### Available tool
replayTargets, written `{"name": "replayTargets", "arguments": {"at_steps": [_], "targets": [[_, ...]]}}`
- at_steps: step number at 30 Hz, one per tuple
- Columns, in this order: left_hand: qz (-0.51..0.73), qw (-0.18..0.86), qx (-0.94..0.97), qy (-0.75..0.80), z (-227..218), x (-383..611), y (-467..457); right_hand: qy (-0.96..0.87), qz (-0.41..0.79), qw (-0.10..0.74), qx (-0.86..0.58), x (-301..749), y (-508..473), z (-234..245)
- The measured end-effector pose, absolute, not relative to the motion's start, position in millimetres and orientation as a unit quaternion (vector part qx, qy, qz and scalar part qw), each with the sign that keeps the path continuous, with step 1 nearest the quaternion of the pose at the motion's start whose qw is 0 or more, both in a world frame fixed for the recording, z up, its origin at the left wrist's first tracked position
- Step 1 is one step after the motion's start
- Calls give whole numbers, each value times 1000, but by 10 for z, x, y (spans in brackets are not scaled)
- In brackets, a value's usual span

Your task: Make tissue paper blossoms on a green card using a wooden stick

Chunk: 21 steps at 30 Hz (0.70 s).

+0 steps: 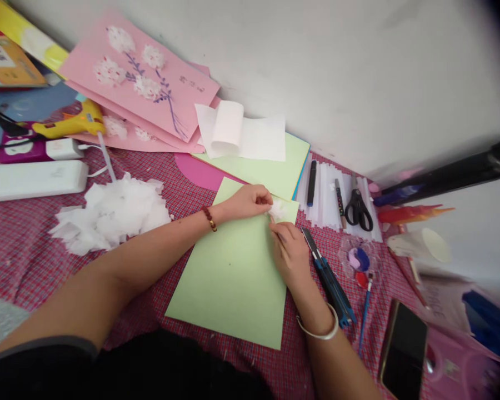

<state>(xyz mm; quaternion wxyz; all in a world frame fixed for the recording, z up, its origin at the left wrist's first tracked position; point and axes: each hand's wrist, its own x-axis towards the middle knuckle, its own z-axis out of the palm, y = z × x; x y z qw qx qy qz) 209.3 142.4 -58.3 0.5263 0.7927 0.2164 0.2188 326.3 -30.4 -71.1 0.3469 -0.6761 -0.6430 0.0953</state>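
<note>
A light green paper sheet [233,278] lies on the red checked cloth in front of me. Near its far right corner sits a small white tissue tuft [278,210]. My left hand [250,201] is closed, pinching the tuft from the left. My right hand [289,250] rests on the sheet just below the tuft, fingers curled with the tips pressing at it. A bead bracelet circles my left wrist and a white bangle my right.
A pile of white tissue scraps [110,214] lies to the left, beside a yellow glue gun [69,125] and white power strip [31,180]. Pink flower cards [150,83] lean at the back. A blue utility knife [329,275], scissors [358,208], pens, paint palette [358,261] and phone [404,350] crowd the right.
</note>
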Motion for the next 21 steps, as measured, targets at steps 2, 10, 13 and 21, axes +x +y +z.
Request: {"name": "replayTargets", "arguments": {"at_steps": [2,10,13,21], "targets": [[204,501,817,201,-565,2083,1419,-638,102,356,-675,3246,-307,-689],[224,551,775,215,-589,2092,1403,-381,203,605,-669,3312,-308,-685],[255,586,729,245,-366,2016,1505,-357,240,628,-648,3359,-281,-711],[419,579,650,256,1019,992,1986,-361,227,605,-672,3369,-273,-743]]}}
